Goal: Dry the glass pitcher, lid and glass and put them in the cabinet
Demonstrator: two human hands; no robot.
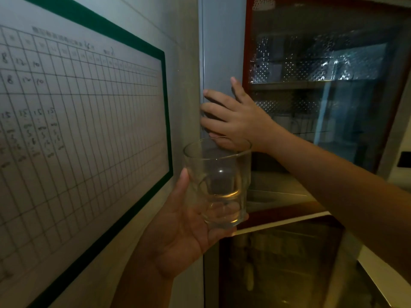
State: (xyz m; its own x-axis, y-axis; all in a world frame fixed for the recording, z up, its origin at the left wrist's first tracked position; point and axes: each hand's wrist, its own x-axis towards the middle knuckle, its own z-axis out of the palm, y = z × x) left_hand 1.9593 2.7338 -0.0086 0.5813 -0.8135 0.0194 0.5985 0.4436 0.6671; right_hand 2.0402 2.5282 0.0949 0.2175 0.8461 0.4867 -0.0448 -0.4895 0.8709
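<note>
A green-framed chart [84, 121] hangs on the wall at left. Beside it the left hand [178, 236] has its grip closed around the empty glass [216, 183], held upright just below the right hand [231, 121]. That hand lies flat and open-fingered on the grey edge of the cabinet [222, 52]. The putting-away step seems under way; next the glass-fronted door [322, 85] needs opening so the glass can go on a shelf.

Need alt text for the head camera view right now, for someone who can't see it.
The left hand holds an empty clear glass upright before a glass-door cabinet, while the right hand rests spread on the door's grey left edge. A green-framed handwritten chart hangs on the wall at left.
</note>
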